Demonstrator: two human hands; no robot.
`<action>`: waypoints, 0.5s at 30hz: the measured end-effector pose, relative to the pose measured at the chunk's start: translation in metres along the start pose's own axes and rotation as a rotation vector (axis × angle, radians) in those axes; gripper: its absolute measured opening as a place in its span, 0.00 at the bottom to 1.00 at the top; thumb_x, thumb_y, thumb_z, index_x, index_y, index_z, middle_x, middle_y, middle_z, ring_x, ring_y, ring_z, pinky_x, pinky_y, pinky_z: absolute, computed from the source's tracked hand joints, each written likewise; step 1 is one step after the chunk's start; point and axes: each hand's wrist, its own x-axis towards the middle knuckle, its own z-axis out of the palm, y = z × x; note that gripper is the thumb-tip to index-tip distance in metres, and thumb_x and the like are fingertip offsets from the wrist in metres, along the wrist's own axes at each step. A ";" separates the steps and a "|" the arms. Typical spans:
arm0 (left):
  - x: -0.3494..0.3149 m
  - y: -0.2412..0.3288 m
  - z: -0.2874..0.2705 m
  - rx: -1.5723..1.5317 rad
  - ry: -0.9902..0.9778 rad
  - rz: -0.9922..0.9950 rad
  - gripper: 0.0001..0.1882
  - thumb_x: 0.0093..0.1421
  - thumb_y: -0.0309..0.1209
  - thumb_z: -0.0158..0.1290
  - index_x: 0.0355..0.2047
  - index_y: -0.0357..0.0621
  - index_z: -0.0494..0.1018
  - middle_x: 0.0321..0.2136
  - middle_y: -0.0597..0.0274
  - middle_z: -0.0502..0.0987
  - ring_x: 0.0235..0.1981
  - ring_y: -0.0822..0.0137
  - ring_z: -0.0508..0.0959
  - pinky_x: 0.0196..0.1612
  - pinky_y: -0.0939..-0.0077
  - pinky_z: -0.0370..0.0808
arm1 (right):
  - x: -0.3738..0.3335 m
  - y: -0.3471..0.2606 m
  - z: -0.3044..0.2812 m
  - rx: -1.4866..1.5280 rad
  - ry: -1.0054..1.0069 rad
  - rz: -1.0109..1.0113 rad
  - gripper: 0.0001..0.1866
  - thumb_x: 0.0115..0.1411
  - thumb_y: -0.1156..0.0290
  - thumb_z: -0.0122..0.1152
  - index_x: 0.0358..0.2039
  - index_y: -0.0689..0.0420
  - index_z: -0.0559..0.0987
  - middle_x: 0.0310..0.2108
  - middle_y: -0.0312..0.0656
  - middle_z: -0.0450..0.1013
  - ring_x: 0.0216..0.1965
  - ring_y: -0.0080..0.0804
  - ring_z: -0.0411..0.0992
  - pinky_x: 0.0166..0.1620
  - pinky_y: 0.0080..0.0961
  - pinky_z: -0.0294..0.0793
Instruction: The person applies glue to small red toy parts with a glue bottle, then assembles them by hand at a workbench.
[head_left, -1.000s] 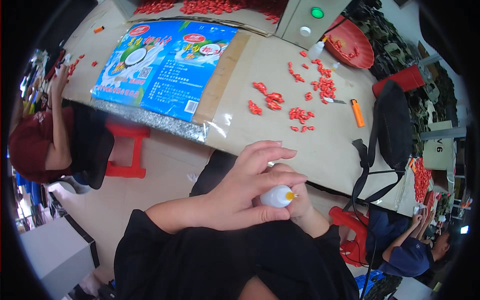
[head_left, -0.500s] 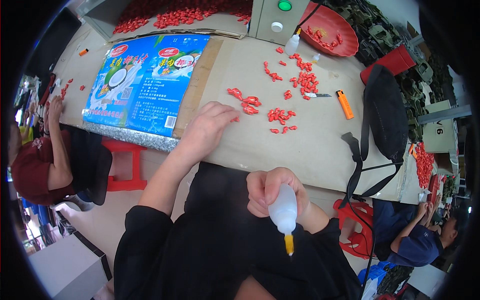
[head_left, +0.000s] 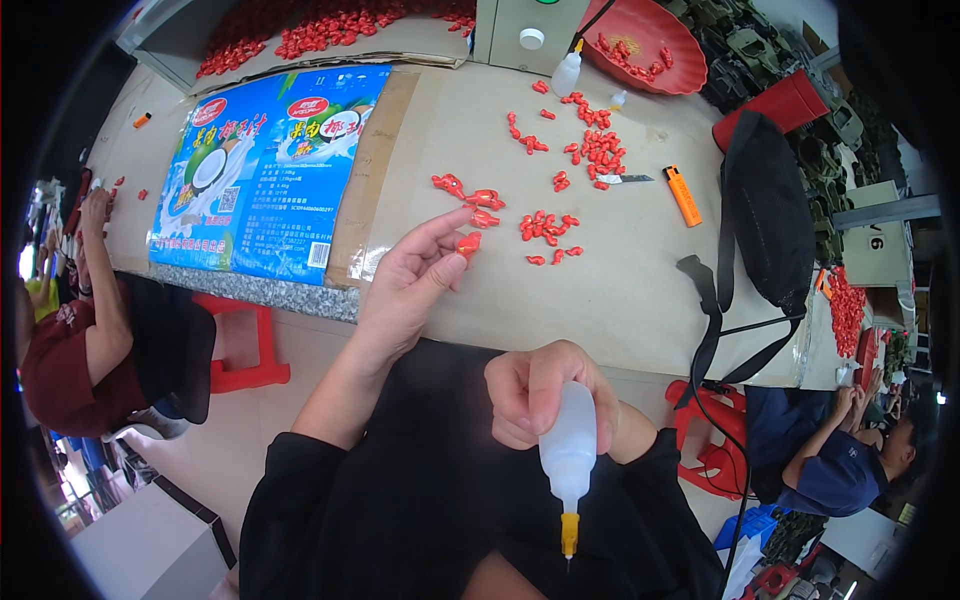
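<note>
1. The small red piece [head_left: 468, 244] sits at the thumb tip of my left hand [head_left: 410, 285]; the thumb nips it, forefinger stretched above. Which finger backs it is hidden.
2. At five o'clock from it, my right hand [head_left: 548, 395] is wrapped snugly round a white bottle [head_left: 568, 445], nozzle down. My fingers cover part of its side, and the thin needle below the yellow tip [head_left: 570, 530] is hard to see against my black clothing.
3. At twelve o'clock, larger red pieces [head_left: 484, 200] overlap; I can't tell whether my forefinger touches one.
4. Toward three o'clock lies a small red cluster [head_left: 548, 228]; at two, a denser pile [head_left: 600, 150], with a blade [head_left: 630, 179] at its edge and its near end unclear.
5. Just past twelve, a grey box [head_left: 505, 42] is cut off by the upper edge, its green button barely showing.
6. Toward nine, a co-worker's [head_left: 85, 375] head is largely lost in the dark rim.
</note>
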 end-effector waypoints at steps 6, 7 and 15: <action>0.005 -0.004 0.005 -0.040 -0.025 -0.002 0.21 0.54 0.24 0.47 0.49 0.36 0.60 0.33 0.65 0.67 0.32 0.77 0.68 0.32 0.86 0.67 | -0.002 -0.006 -0.007 0.076 0.056 -0.056 0.20 0.46 0.64 0.63 0.34 0.62 0.68 0.29 0.43 0.60 0.13 0.21 0.58 0.18 0.16 0.63; 0.005 -0.003 0.006 -0.020 -0.025 -0.011 0.21 0.54 0.23 0.47 0.49 0.36 0.61 0.33 0.65 0.67 0.33 0.77 0.69 0.33 0.86 0.67 | -0.004 -0.009 -0.009 0.079 0.055 -0.052 0.20 0.46 0.64 0.63 0.34 0.62 0.68 0.29 0.43 0.60 0.13 0.21 0.58 0.18 0.16 0.63; 0.005 -0.017 0.008 0.197 -0.062 0.169 0.19 0.50 0.16 0.48 0.45 0.35 0.64 0.37 0.63 0.65 0.34 0.76 0.69 0.37 0.84 0.68 | -0.015 -0.034 -0.038 0.041 0.515 -0.457 0.16 0.48 0.65 0.60 0.33 0.57 0.66 0.28 0.38 0.58 0.22 0.17 0.58 0.27 0.13 0.57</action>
